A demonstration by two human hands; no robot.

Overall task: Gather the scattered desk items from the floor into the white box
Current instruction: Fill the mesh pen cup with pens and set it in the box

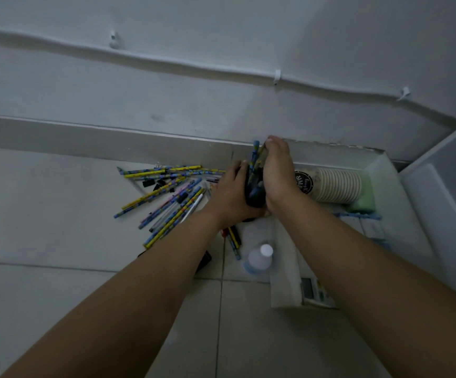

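Mid-gather: both hands [251, 184] clasping a bundle of pencils [254, 162] just left of the white box [385, 170], lift rightward into it likely next.

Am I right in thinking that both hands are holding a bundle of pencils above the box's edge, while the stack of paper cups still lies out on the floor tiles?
Not quite: in the head view the stack of paper cups already lies inside the white box, not on the floor tiles. The rest holds: the left hand and right hand grip a bundle of pencils above the box's edge.
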